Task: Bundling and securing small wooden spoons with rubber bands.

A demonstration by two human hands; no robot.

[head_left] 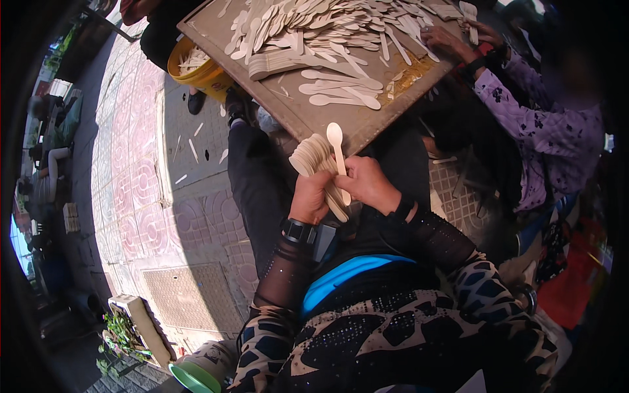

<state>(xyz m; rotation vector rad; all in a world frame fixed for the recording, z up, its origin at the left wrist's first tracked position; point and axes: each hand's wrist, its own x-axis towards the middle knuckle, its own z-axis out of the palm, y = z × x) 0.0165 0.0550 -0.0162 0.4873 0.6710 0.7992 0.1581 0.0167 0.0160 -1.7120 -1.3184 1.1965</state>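
Note:
My left hand [309,196] grips a fanned stack of wooden spoons [313,157] by their handles, bowls pointing up and left. My right hand [367,183] pinches a single wooden spoon [337,147] upright against that stack, its bowl just below the near edge of a brown board [301,114]. Many loose wooden spoons [327,26] lie heaped on the board, with a few apart near its front. Both hands hover over my lap, close together and touching the stack.
Another person in a purple flowered sleeve [524,98] handles spoons at the board's far right with a hand [452,39]. A yellow bucket [196,69] with spoons stands left of the board. Stray spoons lie on the patterned pavement [151,183]. A green-rimmed container [196,373] sits by my left side.

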